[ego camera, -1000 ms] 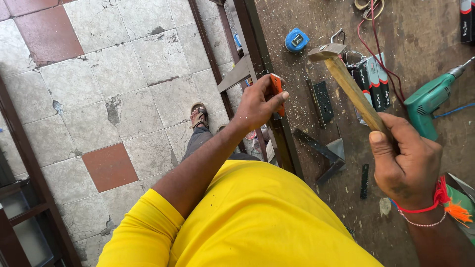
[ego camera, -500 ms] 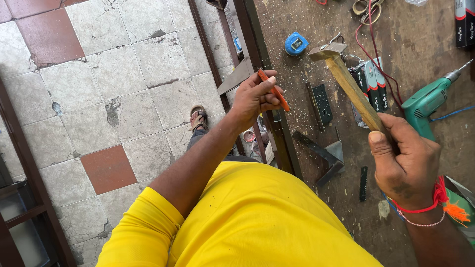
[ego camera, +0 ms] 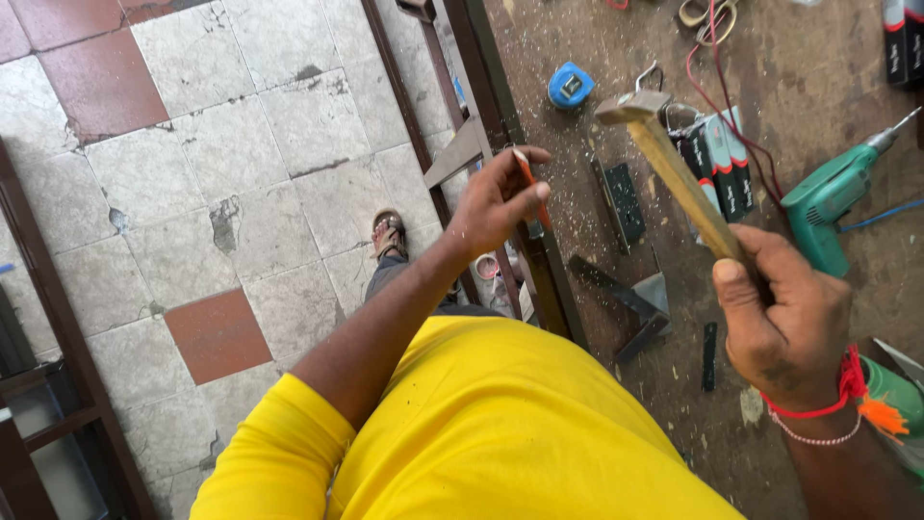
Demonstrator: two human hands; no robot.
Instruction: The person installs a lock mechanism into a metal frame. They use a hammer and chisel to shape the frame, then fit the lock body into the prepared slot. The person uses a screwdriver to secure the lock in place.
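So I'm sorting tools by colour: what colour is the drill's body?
Green, seen in the head view: drill.

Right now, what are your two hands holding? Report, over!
Right hand gripping wooden-handled hammer, head raised. Left hand pinching orange pencil near dark metal frame. Green drill and blue tape measure lie on the bench.
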